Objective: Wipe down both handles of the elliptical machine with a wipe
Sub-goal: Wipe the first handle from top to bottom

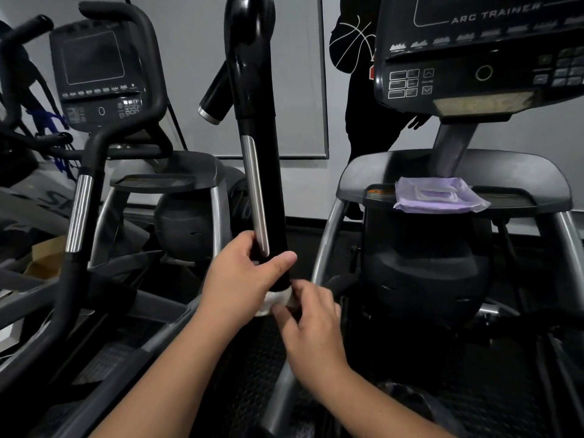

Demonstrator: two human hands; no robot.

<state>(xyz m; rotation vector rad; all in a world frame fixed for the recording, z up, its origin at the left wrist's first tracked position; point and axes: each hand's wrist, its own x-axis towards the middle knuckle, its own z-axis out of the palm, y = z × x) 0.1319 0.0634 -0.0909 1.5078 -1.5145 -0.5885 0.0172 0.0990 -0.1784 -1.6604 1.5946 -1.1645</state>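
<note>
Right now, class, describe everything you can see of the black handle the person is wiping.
The black handle is a tall, glossy, tube-like bar, nearly upright, rising to a rounded top. A silver metal strip runs down its front, and a short side grip with a silver end cap branches left. The left hand grips its lower part, thumb across the front. Just below, the right hand pinches a white wipe against its base.

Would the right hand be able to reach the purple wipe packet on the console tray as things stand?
Probably yes: the purple wipe packet lies uncovered up and right of the right hand, nothing between them, though that hand now pinches the white wipe.
</note>
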